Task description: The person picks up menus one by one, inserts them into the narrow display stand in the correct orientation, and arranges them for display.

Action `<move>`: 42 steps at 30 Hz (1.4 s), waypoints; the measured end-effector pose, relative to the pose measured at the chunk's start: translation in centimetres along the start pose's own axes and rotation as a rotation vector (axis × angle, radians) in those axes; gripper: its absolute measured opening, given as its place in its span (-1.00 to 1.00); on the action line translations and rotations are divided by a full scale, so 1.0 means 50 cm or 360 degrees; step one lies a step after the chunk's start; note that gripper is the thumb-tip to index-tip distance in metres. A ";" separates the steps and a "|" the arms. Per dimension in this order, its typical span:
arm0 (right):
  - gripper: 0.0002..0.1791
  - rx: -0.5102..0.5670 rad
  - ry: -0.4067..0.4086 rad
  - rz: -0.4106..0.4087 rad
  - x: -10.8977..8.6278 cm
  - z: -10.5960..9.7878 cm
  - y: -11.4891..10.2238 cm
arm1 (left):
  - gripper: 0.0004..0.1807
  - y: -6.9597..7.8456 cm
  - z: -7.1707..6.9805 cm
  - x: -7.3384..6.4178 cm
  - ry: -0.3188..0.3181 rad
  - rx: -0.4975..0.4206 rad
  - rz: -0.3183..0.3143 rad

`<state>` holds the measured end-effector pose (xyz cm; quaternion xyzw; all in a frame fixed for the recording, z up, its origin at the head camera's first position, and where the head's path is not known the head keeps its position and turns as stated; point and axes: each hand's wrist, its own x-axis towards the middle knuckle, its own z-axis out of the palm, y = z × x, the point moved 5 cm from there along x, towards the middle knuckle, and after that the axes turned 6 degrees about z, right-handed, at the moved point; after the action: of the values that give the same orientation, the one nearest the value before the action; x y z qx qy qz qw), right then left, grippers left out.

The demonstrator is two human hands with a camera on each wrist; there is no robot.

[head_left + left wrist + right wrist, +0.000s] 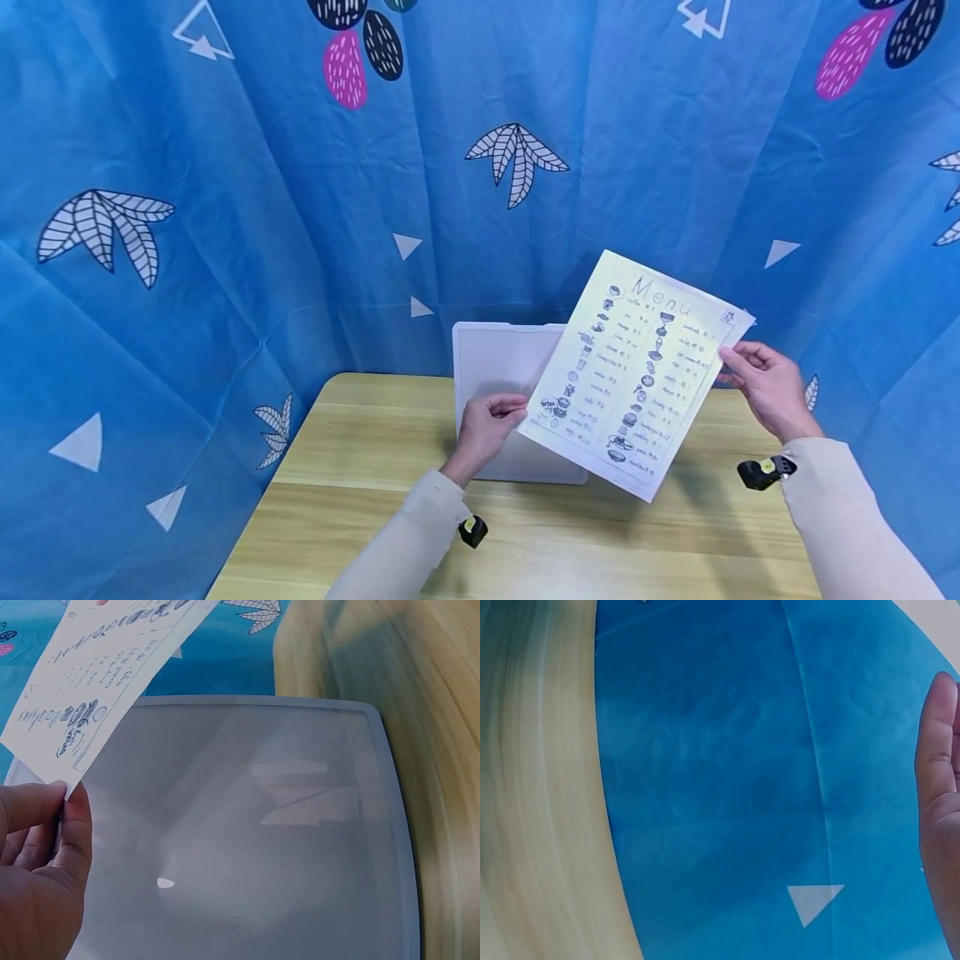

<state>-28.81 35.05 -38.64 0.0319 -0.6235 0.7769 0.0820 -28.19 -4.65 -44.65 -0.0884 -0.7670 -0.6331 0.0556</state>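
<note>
A white paper menu (637,375), handwritten with small food drawings, is held up tilted above the table. My left hand (486,429) pinches its lower left corner between thumb and fingers; the left wrist view shows that corner of the menu (90,697) in the fingertips. On the upper right edge, my right hand (768,390) grips the sheet with the thumb in front. Behind the menu lies a flat, pale rectangular plastic case (510,358) with a raised rim, partly covered by the sheet. In the right wrist view only part of the right hand (941,780) shows.
A light wooden table (352,483) carries the case. Blue patterned curtain (375,208) hangs close behind the table and along both sides. Small black cameras (765,471) sit at both wrists, by the pale sleeves (840,500).
</note>
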 end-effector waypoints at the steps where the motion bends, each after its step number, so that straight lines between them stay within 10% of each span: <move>1: -0.95 -0.0001 -0.0004 0.0005 0.001 0.002 -0.002 | -0.82 0.001 -0.002 0.001 0.0004 0.0007 0.0008; 42: -0.92 -0.0072 -0.0092 -0.0097 0.042 0.070 -0.060 | -0.82 0.012 -0.055 0.022 0.0195 0.0023 -0.0001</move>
<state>-30.54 32.45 -34.66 0.0714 -0.6416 0.7586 0.0883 -29.20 -7.16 -43.32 -0.0490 -0.7666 -0.6319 0.1029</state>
